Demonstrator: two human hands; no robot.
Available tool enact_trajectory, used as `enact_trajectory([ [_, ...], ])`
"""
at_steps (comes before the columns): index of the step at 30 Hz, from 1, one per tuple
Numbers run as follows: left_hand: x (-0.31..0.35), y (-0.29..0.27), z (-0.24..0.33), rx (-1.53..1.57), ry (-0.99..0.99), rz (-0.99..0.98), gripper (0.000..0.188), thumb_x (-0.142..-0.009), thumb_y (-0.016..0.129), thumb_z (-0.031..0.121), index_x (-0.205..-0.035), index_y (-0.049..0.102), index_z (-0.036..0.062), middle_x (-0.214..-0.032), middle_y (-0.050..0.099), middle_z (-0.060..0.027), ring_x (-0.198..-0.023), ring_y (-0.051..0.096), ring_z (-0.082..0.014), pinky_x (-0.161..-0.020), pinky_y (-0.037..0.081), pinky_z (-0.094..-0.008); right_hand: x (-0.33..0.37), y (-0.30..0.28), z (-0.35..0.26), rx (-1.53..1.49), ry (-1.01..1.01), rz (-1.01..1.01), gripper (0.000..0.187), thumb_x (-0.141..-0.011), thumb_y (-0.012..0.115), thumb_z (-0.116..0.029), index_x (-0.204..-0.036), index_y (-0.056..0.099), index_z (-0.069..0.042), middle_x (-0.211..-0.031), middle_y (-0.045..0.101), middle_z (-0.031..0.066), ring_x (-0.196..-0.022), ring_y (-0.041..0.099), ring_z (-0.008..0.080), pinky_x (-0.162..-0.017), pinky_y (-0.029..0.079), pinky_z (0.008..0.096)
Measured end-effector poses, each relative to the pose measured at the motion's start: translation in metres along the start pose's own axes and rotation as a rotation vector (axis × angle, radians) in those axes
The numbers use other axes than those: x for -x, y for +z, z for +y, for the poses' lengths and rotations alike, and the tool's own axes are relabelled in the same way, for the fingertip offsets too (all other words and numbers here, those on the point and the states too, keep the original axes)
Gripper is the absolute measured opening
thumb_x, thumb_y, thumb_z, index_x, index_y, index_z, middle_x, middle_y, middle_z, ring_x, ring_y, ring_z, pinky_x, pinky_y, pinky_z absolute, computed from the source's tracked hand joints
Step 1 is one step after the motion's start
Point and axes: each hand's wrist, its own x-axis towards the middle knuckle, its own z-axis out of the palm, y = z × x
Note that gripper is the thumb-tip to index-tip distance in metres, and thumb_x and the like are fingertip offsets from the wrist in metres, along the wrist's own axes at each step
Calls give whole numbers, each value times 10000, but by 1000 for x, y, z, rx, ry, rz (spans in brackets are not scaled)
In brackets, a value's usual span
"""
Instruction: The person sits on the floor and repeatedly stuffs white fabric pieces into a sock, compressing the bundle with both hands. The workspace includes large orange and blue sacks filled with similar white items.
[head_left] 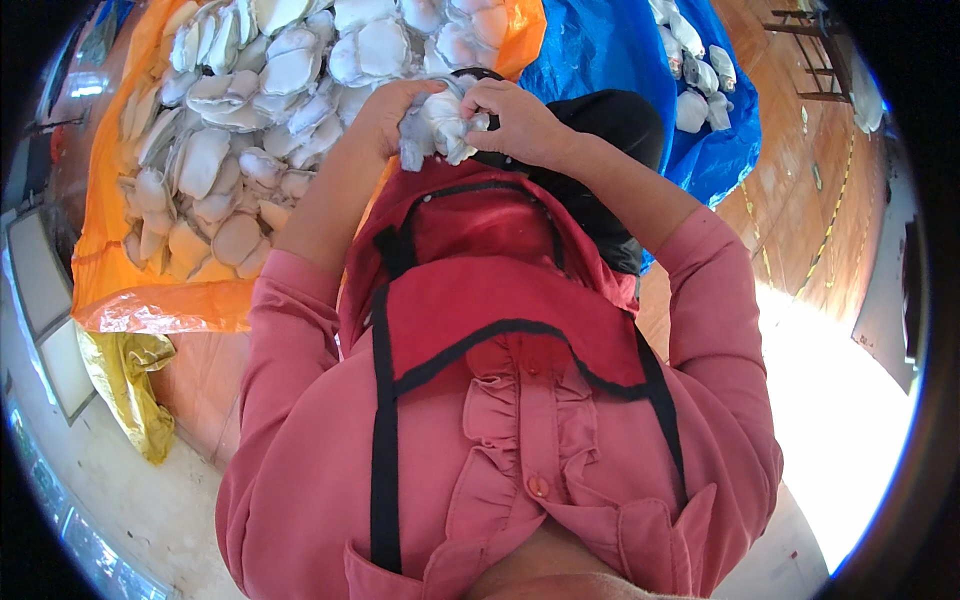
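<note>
Above my lap I hold a crumpled white bundle (446, 122), its edges thin and greyish like plastic film or soft cloth; which of these I cannot tell. My left hand (388, 112) closes on its left side, thumb along the top. On the opposite side, my right hand (508, 118) pinches the bundle with bent fingers. Many pale, flat, rounded pads (205, 160) lie in stacks on an orange plastic sheet (175, 303) ahead and to the left. Several white wrapped bundles (690, 110) rest on a blue plastic sheet (590, 60) at the far right.
A red apron (500, 310) with black straps covers my front and lap. Beside the orange sheet's near corner lies a yellow plastic bag (135, 385). Reddish tiled floor (790, 180) with a yellow-and-black line runs along the right, near a dark rack (815, 50) and a bright sunlit patch.
</note>
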Motion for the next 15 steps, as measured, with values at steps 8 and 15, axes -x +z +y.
enact_trajectory([
  [8, -15, -5, -6, -107, 124, 131, 315, -796, 727, 141, -1046, 651, -35, -947, 681, -167, -782, 677, -279, -636, 564, -453, -1, -5, -7, 104, -28, -33, 320, -778, 686, -241, -1038, 648, -59, -1041, 626, 138, -1038, 593, 323, -928, 473, 407],
  [15, -14, -2, -13, -323, 442, 248, 379, -728, 786, 147, -1040, 666, -31, -953, 691, -141, -784, 658, -223, -687, 538, -351, -3, 0, -9, 166, 36, -60, 343, -729, 695, -272, -1012, 654, -83, -1060, 622, 126, -1052, 584, 314, -919, 482, 404],
])
